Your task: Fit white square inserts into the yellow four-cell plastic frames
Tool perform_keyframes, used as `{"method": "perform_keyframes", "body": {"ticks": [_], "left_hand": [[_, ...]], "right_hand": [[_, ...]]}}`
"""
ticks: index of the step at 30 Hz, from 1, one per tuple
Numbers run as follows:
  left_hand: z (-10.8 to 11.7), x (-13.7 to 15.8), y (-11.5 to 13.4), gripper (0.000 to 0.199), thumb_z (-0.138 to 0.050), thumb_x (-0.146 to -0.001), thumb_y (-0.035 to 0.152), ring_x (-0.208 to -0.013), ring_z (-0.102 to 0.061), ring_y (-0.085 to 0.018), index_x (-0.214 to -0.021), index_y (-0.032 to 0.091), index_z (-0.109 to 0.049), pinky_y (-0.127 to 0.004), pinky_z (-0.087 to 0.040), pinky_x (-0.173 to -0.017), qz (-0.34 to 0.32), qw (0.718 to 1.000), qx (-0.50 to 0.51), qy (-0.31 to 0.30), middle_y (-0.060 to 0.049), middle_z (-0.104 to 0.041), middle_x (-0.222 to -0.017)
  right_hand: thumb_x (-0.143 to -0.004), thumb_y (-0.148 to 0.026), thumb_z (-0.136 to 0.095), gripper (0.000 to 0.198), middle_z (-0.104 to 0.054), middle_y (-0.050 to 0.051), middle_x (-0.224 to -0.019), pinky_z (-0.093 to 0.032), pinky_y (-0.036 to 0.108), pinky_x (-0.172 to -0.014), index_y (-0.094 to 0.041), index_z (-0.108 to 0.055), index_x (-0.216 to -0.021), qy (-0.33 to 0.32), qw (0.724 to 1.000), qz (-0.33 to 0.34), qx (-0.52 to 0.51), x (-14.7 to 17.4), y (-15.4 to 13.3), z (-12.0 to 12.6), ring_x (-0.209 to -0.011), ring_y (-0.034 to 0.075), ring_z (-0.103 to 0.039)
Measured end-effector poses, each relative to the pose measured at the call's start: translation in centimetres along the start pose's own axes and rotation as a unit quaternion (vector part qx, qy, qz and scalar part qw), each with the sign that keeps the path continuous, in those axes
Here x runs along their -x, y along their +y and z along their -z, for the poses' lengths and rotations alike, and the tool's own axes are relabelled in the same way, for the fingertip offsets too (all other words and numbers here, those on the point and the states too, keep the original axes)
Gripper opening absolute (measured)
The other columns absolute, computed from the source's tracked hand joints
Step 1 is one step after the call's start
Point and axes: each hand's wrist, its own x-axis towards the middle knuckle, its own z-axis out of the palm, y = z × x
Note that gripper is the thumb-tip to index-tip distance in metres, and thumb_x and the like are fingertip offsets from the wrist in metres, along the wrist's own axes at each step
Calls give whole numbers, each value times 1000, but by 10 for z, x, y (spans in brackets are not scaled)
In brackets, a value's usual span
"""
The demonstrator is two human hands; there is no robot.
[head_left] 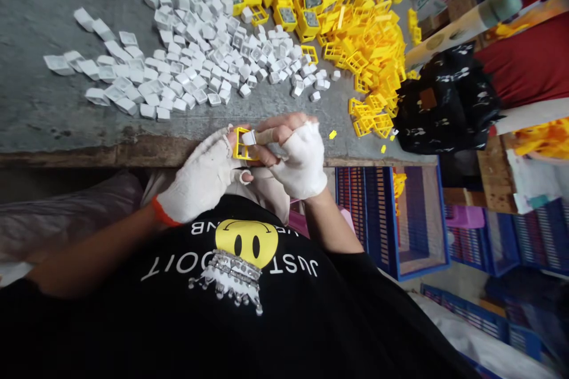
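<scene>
Over the table's front edge, my left hand (207, 172) in a white fingerless glove pinches a small yellow plastic frame (237, 145) with square openings. My right hand (296, 157), gloved likewise, grips a small white plastic cap (249, 138) between its fingers, at the right side of that frame. Whether the cap sits inside an opening or just against it, I cannot tell. Beyond my hands lies a spread heap of white plastic caps (186, 80). A pile of yellow frames (373, 53) lies to the right of it.
Yellow pieces with grey filling (287, 15) stand at the back of the grey table (40, 106). A black patterned bag (444, 100) sits at its right end. Below the edge on the right is a blue plastic crate (395, 272), with more crates further right.
</scene>
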Motion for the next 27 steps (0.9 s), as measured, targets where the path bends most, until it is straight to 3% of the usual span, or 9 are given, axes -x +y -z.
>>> {"method": "perform_keyframes", "body": {"ticks": [5, 8, 10, 12, 14, 17, 19, 23, 27], "left_hand": [[-4, 2, -4, 11, -78, -113, 15, -82, -80, -19, -114, 25, -83, -29, -66, -68, -27, 1000, -11, 11, -3, -88, -110], [-4, 4, -3, 9, -80, -114, 18, -85, -82, -21, -118, 24, -84, -29, -64, -68, -10, 1000, -2, 13, -4, -88, -112], [-3, 4, -1, 10, -76, -119, 26, -87, -84, -24, -123, 24, -85, -30, -61, -64, 9, 1000, -2, 6, -8, -88, -115], [-2, 3, 2, 22, -67, -124, 34, -88, -85, -26, -127, 23, -86, -29, -60, -62, 27, 1000, -6, 0, -11, -89, -116], [-2, 1, 5, 31, -58, -126, 35, -87, -86, -27, -127, 22, -86, -30, -59, -62, 31, 999, -13, 5, -12, -89, -115], [-5, 0, 12, 34, -55, -126, 34, -83, -83, -25, -125, 21, -86, -31, -60, -62, 19, 999, -27, 26, -12, -89, -114], [-8, 1, 18, 32, -55, -127, 33, -79, -80, -22, -122, 21, -85, -29, -58, -60, 13, 998, -26, 51, -11, -89, -112], [-12, 6, 28, 33, -54, -129, 34, -83, -80, -21, -116, 21, -81, -27, -59, -63, 5, 993, -31, 113, -12, -89, -114], [-7, 6, 29, 32, -56, -128, 37, -86, -79, -21, -115, 21, -80, -28, -58, -67, -10, 993, -27, 118, -12, -89, -120]], "right_hand": [[-116, -39, -78, 13, -87, 8, -138, -50, 69, -133, -35, -84, -127, -52, 998, -14, 34, -1, -21, 8, -144, 40, -71], [-118, -41, -74, 20, -88, 9, -138, -57, 68, -129, -34, -87, -131, -53, 998, -14, -28, 0, -25, 17, -138, 37, -77], [-120, -49, -69, 26, -89, 9, -132, -65, 64, -120, -34, -88, -132, 21, 992, -24, -122, 0, -11, 19, -127, 35, -82], [-117, -59, -71, 30, -90, 8, -122, -71, 58, -106, -36, -87, -126, 135, 969, -60, -198, -4, 17, 13, -114, 32, -85], [-111, -60, -75, 28, -89, 6, -113, -72, 53, -97, -35, -85, -118, 198, 951, -110, -208, -11, 54, 2, -102, 29, -83], [-103, -37, -74, 19, -90, 4, -109, -72, 50, -97, -28, -85, -116, 131, 965, -165, -155, -31, 101, -20, -95, 25, -79], [-97, -23, -75, 23, -90, 5, -109, -71, 48, -100, -25, -85, -117, 70, 973, -184, -121, -45, 114, -32, -97, 25, -79], [-99, -19, -80, 28, -92, 8, -121, -66, 55, -115, -25, -83, -127, 1, 987, -158, -29, -71, 102, -46, -113, 30, -82], [-104, -29, -85, 29, -91, 13, -133, -58, 67, -124, -24, -79, -132, -55, 988, -134, 51, -90, 86, -54, -127, 39, -81]]}}
